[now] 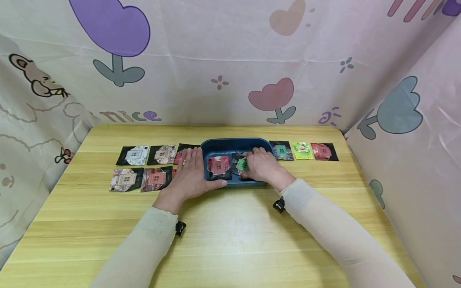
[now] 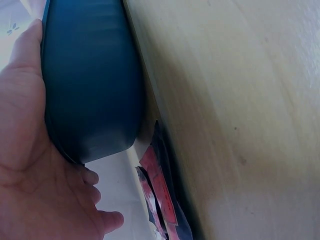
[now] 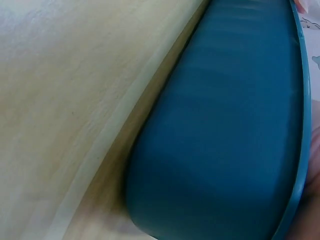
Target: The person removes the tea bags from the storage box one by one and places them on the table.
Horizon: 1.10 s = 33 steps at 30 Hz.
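Note:
A dark blue tray (image 1: 235,141) stands near the back of the table. My left hand (image 1: 191,176) lies with straight fingers along its left end, the thumb at the front rim. In the left wrist view the palm is beside the tray wall (image 2: 92,75). My right hand (image 1: 264,166) reaches into the tray's right side, fingers bent down, and pinches a black tea sachet with a green label (image 1: 242,164); the hand hides part of it. A tea sachet with a red label (image 1: 218,166) lies flat in the tray's left half.
Left of the tray are two rows of tea sachets, including a white-labelled one (image 1: 134,155) and a red-labelled one (image 1: 157,178). To its right lie a green-labelled sachet (image 1: 282,150), a yellow sachet (image 1: 302,151) and a red-labelled sachet (image 1: 324,151). A printed curtain (image 1: 201,52) hangs behind.

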Available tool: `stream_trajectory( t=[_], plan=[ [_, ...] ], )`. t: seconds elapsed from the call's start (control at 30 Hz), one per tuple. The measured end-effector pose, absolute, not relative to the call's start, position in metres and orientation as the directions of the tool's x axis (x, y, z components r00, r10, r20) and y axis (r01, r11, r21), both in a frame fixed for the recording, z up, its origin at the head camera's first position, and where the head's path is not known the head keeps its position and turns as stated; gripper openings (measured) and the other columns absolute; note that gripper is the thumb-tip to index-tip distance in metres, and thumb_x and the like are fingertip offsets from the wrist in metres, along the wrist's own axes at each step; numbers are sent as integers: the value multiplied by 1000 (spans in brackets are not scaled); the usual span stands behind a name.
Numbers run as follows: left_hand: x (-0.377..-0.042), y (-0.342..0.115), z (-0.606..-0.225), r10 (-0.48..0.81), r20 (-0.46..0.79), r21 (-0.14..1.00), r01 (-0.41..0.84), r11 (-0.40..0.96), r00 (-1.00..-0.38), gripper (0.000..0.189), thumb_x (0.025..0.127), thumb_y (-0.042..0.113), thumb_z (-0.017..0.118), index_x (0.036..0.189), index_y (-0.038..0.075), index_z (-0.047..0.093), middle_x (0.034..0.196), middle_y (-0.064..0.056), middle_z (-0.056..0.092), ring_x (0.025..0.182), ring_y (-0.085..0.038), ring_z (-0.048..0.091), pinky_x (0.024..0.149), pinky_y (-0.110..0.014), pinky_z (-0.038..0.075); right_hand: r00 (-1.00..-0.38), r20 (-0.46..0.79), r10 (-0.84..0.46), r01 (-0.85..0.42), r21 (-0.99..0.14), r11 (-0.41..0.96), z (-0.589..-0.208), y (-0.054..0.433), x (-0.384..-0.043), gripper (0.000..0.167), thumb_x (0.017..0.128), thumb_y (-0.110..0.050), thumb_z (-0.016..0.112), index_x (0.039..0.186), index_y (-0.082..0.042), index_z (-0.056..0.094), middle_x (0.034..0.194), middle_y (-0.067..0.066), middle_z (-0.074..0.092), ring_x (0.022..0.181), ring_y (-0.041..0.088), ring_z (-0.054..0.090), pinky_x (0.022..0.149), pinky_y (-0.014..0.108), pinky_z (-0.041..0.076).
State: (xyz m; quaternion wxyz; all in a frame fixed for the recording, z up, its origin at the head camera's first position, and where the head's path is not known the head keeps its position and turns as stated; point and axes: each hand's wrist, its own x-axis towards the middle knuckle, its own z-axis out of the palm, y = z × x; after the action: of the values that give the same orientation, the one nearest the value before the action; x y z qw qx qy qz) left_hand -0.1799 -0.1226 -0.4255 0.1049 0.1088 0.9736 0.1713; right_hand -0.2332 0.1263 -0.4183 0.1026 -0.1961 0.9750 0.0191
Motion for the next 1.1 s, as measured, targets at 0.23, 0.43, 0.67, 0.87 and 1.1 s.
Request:
stream_trajectory(
  t=[0.23, 0.43, 0.67, 0.87, 1.1],
  plan=[
    [-180, -122, -426, 249, -162, 367, 176, 913, -955, 139, 84, 88, 59, 166, -2, -8, 176, -24, -6, 163, -43, -9, 130, -64, 1, -895, -198, -399, -410, 13, 912, -419, 127, -235, 86, 87, -63, 79, 142, 1, 60, 130, 18, 62, 114, 33, 54, 105, 51, 51],
    [-179, -122, -426, 248, -159, 371, 175, 912, -956, 139, 84, 88, 59, 167, -2, -8, 176, -24, -5, 163, -43, -9, 130, -63, 2, -870, -202, -451, -479, 119, 870, -417, 130, -239, 98, 83, -71, 77, 147, -1, 53, 142, 19, 58, 127, 35, 54, 114, 49, 47],
    [-179, -123, -425, 248, -170, 373, 171, 912, -954, 143, 80, 95, 53, 166, -1, -9, 176, -23, -6, 163, -42, -10, 130, -63, 2, -848, -182, -498, -521, 113, 846, -413, 138, -243, 93, 82, -72, 75, 140, -2, 54, 137, 17, 60, 124, 34, 56, 113, 49, 47],
    [-179, -123, -425, 244, -174, 371, 166, 914, -954, 141, 83, 90, 58, 166, -1, -10, 176, -23, -7, 163, -42, -11, 130, -63, 1, -840, -144, -524, -537, 71, 841, -405, 143, -243, 79, 81, -66, 73, 126, -5, 55, 114, 9, 59, 105, 28, 54, 100, 45, 51],
    [-178, -122, -424, 244, -177, 373, 165, 913, -953, 139, 84, 88, 58, 166, 0, -10, 176, -23, -7, 163, -42, -11, 130, -63, 1, -843, -103, -529, -531, -4, 847, -383, 158, -241, 78, 78, -61, 74, 128, -5, 54, 115, 9, 57, 104, 28, 52, 94, 44, 50]
  ],
)
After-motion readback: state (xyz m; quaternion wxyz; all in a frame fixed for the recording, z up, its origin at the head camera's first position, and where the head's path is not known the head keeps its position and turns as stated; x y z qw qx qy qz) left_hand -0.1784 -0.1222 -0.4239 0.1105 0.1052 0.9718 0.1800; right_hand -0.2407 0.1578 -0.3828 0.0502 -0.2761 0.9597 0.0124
